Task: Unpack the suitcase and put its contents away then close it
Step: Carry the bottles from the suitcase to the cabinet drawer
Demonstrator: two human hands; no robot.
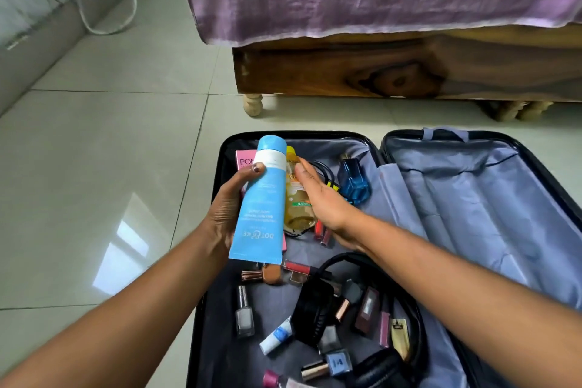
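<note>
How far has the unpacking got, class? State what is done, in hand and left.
Done: the suitcase lies open; its right half looks bare. In hand: the left hand holds a blue tube; the right hand reaches beside the yellow bottle. Left: nail polish, headphones, closing.

Left hand (225, 214) grips a blue tube (259, 201) over the open suitcase (441, 198); right hand (318, 195) seemingly touches a yellow bottle (294, 198)
</note>
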